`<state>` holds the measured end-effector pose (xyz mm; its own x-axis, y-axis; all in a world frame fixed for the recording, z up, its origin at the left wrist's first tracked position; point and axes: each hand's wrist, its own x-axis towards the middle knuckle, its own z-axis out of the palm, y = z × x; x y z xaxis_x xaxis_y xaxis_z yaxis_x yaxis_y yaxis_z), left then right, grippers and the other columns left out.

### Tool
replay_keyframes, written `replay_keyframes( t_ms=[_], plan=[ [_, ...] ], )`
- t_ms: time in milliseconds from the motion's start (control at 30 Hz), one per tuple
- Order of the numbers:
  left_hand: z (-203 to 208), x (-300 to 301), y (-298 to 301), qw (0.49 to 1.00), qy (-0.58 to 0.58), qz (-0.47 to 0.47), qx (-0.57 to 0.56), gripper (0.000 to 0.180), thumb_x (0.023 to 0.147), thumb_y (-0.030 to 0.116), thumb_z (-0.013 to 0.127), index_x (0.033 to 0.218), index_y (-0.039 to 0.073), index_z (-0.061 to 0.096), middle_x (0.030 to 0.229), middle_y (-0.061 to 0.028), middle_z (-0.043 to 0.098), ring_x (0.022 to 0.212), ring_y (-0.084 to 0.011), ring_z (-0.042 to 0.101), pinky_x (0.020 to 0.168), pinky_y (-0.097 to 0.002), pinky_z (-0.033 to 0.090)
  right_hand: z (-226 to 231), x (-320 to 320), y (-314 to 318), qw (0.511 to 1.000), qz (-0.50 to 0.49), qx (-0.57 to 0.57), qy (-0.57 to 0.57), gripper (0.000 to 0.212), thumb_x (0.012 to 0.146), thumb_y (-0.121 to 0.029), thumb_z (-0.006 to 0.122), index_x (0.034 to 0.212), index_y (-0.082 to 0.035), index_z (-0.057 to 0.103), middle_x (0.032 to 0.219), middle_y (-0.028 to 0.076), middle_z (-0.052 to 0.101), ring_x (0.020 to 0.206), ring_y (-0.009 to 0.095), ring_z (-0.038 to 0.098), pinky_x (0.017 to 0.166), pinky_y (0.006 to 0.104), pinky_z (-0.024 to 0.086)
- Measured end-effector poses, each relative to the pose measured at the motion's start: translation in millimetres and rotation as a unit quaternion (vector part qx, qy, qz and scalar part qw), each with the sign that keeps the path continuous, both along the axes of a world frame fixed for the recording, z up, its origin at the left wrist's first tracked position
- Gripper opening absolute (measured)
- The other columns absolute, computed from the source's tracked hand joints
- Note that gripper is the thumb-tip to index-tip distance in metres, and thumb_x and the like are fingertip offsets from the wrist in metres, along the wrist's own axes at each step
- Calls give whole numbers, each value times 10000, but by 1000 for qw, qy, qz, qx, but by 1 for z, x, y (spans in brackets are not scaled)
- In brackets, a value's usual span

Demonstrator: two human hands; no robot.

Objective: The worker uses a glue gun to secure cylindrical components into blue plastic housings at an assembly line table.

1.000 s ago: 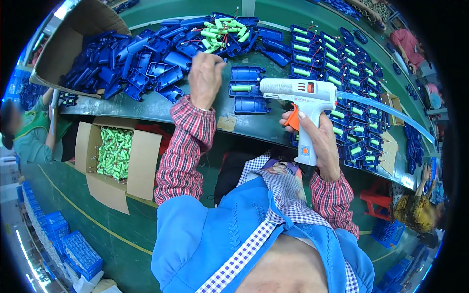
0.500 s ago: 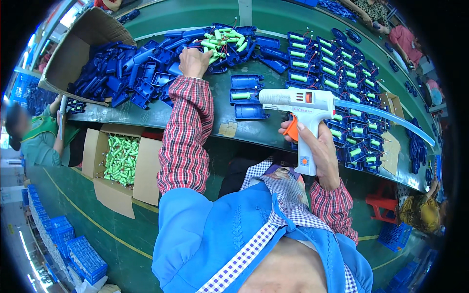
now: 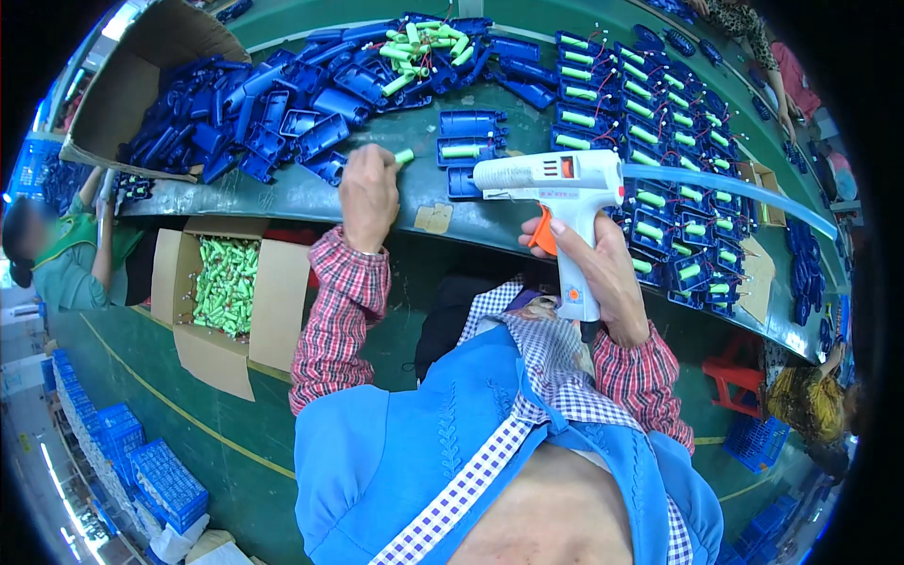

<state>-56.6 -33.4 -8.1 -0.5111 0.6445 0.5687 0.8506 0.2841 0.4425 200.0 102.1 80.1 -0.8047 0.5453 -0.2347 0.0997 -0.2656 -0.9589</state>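
My left hand [image 3: 369, 196] pinches a light green cylindrical battery cell [image 3: 404, 156] above the table's near edge. In my right hand [image 3: 607, 278] is a white glue gun [image 3: 576, 188], its handle gripped and fingers at the orange trigger [image 3: 543, 232]. A clear bluish glue stick [image 3: 744, 188] juts from its back. The gun's nozzle end is over the nearest of three blue plastic casings and hides part of that nearest casing [image 3: 460, 184]. In the middle casing lies a green cell [image 3: 463, 151]; the farthest casing [image 3: 471, 121] holds none.
Blue casings [image 3: 315, 137] spill from a cardboard box [image 3: 113, 104] at left. Loose green cells [image 3: 412, 47] lie on the pile. Rows of filled casings [image 3: 650, 179] stand at right. Below the table, an open carton [image 3: 226, 287] holds many cells. Other people sit around the table.
My left hand has come back from the pile toward me, bringing a green cell. The glue gun has shifted from the middle casing to the nearest one. The whole view has shifted slightly.
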Motion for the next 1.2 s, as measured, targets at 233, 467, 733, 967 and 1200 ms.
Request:
replay_keyframes(
  t_ms=[233,467,733,967,1200],
  plan=[
    [-15,18,-6,993,-88,52,52,166,798,35,691,929,-18,603,847,-163,611,792,-341,582,701,-431,465,-15,-4,1,997,37,59,-38,369,967,-238,574,1194,45,504,970,133,651,866,189,661,759,293,539],
    [-15,14,-5,995,-69,75,4,147,826,69,692,930,-29,655,866,-152,653,805,-269,619,743,-359,477,-13,5,-1,997,26,42,-55,350,964,-246,581,1170,29,520,895,90,637,770,152,633,693,276,518],
    [80,39,16,867,-402,-185,231,157,911,63,605,1061,29,639,981,-142,672,870,-221,670,851,-249,497,3,-6,-4,999,-7,39,-26,329,960,-194,562,1169,57,523,960,142,658,865,181,653,743,303,536],
    [168,108,90,872,105,-464,116,187,794,96,661,979,80,649,895,-64,692,1122,-321,591,1059,-586,306,-12,14,-6,949,10,314,-9,347,969,-190,512,1256,4,540,1175,169,601,1086,274,582,949,360,454],
    [157,151,125,819,-4,-560,124,106,725,36,636,824,7,611,796,-113,593,881,-294,571,841,-406,467,-38,47,11,758,188,607,-146,381,954,-159,474,1325,-83,515,1347,149,503,1235,316,493,1014,413,408]
  ],
)
